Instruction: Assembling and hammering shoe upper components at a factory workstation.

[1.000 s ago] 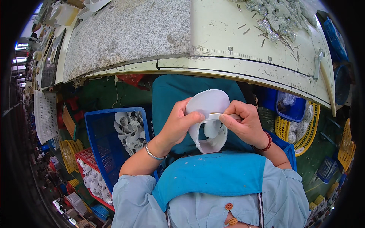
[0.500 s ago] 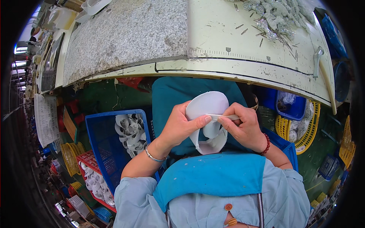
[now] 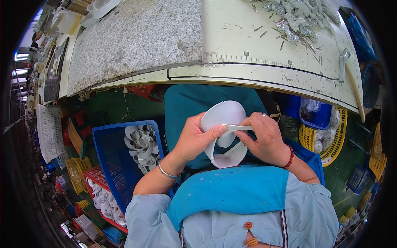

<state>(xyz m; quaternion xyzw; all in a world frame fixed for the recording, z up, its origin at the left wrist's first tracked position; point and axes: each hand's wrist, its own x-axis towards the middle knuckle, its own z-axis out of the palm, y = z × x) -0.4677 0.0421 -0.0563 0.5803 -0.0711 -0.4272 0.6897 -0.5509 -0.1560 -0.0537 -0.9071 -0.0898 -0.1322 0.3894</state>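
A white sandal-like shoe piece is held over my lap, its rounded end toward the table and an open gap through its middle. My left hand is closed on its left side, the thumb pressing on a narrow white strap that crosses it. On the right, my right hand has its index finger above the strap and its thumb below, with the strap's end between them. The curved lower part of the piece rests near my blue apron. Fingers behind the piece are hidden.
A blue crate with white curved pieces stands at left, beside a red crate of similar pieces. A yellow basket and blue bin are at right. Ahead, the table bears a stone slab and glittery pieces.
My right hand has turned, with its fingers shifted up and slightly left along the strap, and a ring now shows. The shoe piece has moved a little left; my left hand keeps its grip.
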